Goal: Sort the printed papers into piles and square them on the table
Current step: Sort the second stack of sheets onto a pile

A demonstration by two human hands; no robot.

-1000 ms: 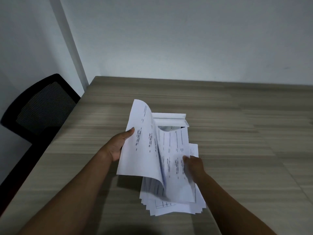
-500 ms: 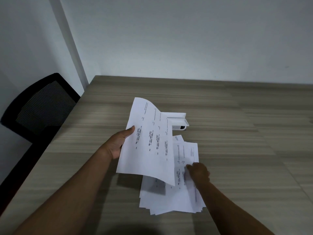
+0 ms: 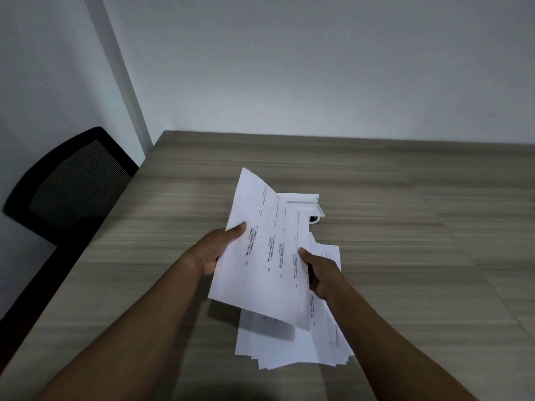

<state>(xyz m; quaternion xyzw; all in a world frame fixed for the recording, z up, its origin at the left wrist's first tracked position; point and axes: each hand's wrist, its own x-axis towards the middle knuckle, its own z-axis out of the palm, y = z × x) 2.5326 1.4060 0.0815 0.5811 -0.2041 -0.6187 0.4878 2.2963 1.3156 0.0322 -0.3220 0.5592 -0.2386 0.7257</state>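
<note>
- The held sheets [image 3: 266, 256] hang tilted above the desk [image 3: 405, 256], over the far part of the loose pile [image 3: 289, 342], which lies fanned and unsquared.
- The left hand [image 3: 212, 251] has its grip closed on the sheets' left edge, thumb on top.
- The right hand [image 3: 322, 274] pinches the right edge. Its fingers underneath are hidden.
- Judged best: level both edges, read the print, then lay the sheets on bare desk well apart from the loose pile.
- The white tray [image 3: 311, 202] sits just behind. A new pile started there would likely crowd it.
</note>
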